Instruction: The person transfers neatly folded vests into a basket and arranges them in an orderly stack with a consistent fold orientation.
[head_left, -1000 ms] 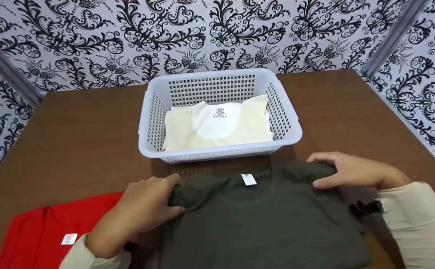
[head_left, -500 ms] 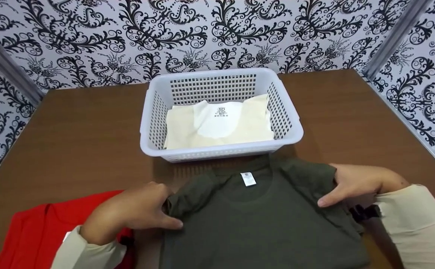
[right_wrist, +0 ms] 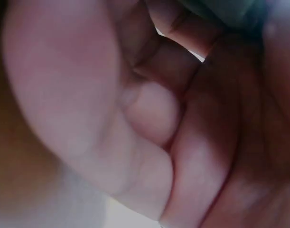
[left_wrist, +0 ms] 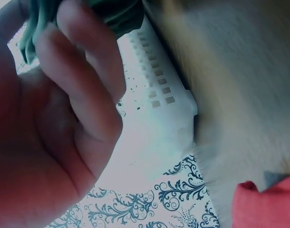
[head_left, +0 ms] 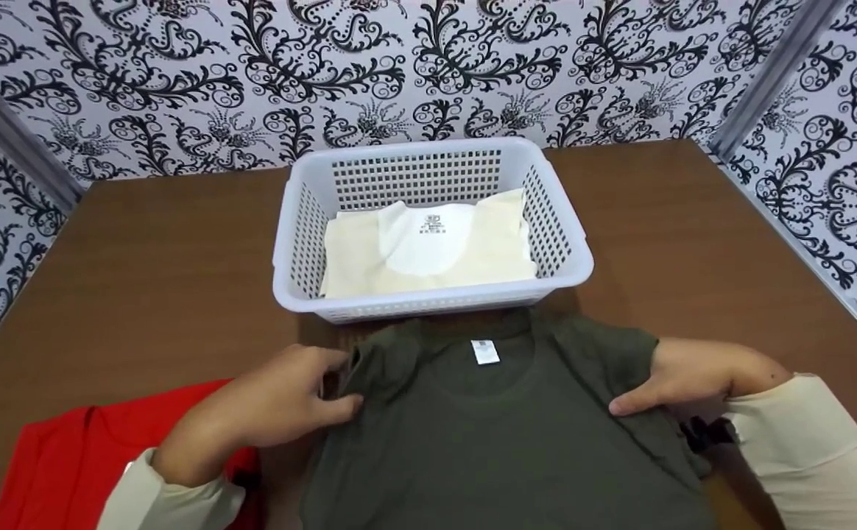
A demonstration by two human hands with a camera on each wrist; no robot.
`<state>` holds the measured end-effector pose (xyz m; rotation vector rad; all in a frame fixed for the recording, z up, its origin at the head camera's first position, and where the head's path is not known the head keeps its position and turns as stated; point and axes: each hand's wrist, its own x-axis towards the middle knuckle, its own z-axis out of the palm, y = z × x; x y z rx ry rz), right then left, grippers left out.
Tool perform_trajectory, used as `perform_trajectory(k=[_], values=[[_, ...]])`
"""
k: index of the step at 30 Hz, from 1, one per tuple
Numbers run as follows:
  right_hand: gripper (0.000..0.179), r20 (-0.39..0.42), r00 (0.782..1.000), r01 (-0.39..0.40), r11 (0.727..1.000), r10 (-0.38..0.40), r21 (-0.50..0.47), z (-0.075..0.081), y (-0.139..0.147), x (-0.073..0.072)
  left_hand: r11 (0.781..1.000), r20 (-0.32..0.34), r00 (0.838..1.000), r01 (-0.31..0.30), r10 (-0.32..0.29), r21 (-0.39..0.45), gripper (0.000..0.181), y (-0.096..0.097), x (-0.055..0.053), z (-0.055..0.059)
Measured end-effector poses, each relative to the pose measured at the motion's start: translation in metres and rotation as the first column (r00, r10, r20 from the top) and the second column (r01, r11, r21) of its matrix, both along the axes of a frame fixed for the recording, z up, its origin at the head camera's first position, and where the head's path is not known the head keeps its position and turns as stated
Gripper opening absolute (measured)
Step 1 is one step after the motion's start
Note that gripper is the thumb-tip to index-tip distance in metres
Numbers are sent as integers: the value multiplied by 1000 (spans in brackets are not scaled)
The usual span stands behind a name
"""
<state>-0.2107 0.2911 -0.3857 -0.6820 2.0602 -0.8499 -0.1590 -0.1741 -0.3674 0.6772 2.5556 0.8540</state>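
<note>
Head view, L hand (head_left: 266,401): pinches olive tee (head_left: 509,449)
R hand (head_left: 693,375): pinches opp. sleeve (head_left: 627,357)
Tee: soft, creased, nr rect. perf. basket (head_left: 428,294)

Booth-type wkspace: patterned panels (head_left: 428,81) on 3 sides of brown tbl (head_left: 178,272).

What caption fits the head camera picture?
Left hand and right hand hold a green shirt in front of a white basket.
</note>
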Motion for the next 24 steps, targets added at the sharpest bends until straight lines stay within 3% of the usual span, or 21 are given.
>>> perform_trajectory(k=[5,11,18,24], values=[[69,72,997,9,999,-6,-46,-2,-5,2,999,29,999,-32,32,-24,21,1,-2,-1],[72,18,1000,24,1000,-24,-8,-4,-5,4,1000,88,996,-5,4,12,28,-1,-1,-4],[75,6,997,81,996,-81,38,-4,-6,5,983,81,995,-47,62,-177,47,-1,2,-5],[85,-13,997,75,997,-74,24,-5,-12,8,963,32,997,-57,68,-265,36,8,4,-10]])
